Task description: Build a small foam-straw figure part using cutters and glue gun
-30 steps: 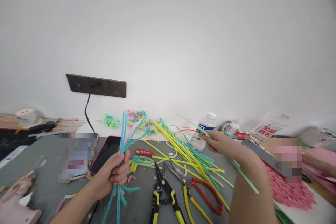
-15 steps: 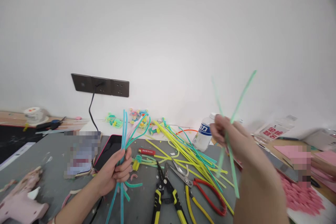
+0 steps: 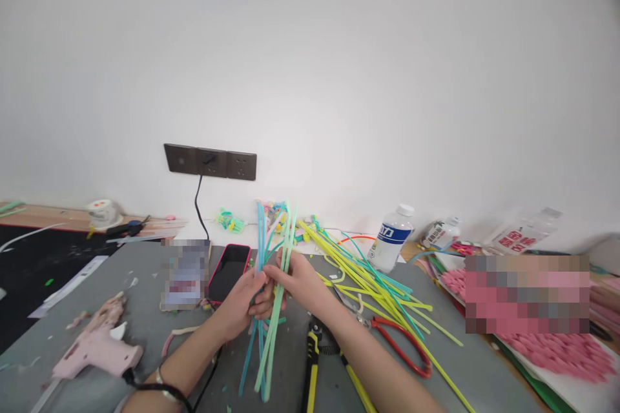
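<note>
My left hand (image 3: 243, 302) is closed round a bundle of blue and teal plastic strips (image 3: 259, 239) held upright over the grey table (image 3: 145, 310). Right against it, my right hand (image 3: 295, 277) pinches two pale green strips (image 3: 274, 329) and lays them beside the bundle. A loose heap of yellow and teal strips (image 3: 368, 284) lies on the table just right of my hands.
Yellow-handled pliers (image 3: 312, 355) and red-handled cutters (image 3: 397, 348) lie under my right forearm. A pink glue gun (image 3: 94, 352) sits front left, a phone (image 3: 228, 271) behind my left hand. A white bottle (image 3: 391, 239), pink pieces (image 3: 552, 352) and a wall socket strip (image 3: 210, 162) are around.
My right hand has swung the green strips from high on the right down and left to meet the bundle in my left hand. The view has shifted left.
</note>
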Tool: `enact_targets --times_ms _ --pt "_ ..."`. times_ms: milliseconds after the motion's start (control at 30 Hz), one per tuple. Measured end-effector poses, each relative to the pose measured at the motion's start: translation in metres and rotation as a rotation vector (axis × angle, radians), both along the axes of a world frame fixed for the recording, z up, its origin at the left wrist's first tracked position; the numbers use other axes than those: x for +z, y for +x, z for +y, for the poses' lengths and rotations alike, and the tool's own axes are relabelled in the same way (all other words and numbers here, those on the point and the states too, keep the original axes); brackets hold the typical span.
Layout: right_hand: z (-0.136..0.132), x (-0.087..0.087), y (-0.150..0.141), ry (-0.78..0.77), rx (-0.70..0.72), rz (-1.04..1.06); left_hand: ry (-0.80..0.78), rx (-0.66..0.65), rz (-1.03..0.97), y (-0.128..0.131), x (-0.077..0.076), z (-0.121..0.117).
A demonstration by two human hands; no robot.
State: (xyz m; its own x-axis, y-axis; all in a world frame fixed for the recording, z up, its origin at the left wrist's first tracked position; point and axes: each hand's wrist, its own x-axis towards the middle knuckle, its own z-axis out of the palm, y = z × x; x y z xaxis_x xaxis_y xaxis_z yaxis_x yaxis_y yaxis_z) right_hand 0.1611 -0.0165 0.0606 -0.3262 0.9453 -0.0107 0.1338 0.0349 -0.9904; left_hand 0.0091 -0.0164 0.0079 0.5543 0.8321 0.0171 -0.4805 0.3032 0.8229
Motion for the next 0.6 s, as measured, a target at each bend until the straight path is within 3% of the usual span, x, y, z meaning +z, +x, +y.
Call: enact_targets --times_ms 133,233,367,467,600 --pt "0.000 -0.010 -0.012 0.133 -0.168 -0.132 0.229 0.122 0.283 -0.001 -0.009 0.003" --pt "-0.005 -0.012 -0.013 0.201 -0.244 -0.236 0.343 0.202 0.409 -0.001 -0.004 0.002" --pt "-0.020 -0.003 -0.003 0.259 -0.188 -0.340 0.437 0.123 0.450 0.000 0.005 -0.001" --pt "-0.041 0.000 0.015 0.331 -0.189 -0.390 0.437 0.071 0.436 0.000 0.005 -0.001" --pt "-0.085 -0.023 0.044 0.331 -0.553 -0.660 0.222 0.095 0.297 -0.001 0.005 0.004"
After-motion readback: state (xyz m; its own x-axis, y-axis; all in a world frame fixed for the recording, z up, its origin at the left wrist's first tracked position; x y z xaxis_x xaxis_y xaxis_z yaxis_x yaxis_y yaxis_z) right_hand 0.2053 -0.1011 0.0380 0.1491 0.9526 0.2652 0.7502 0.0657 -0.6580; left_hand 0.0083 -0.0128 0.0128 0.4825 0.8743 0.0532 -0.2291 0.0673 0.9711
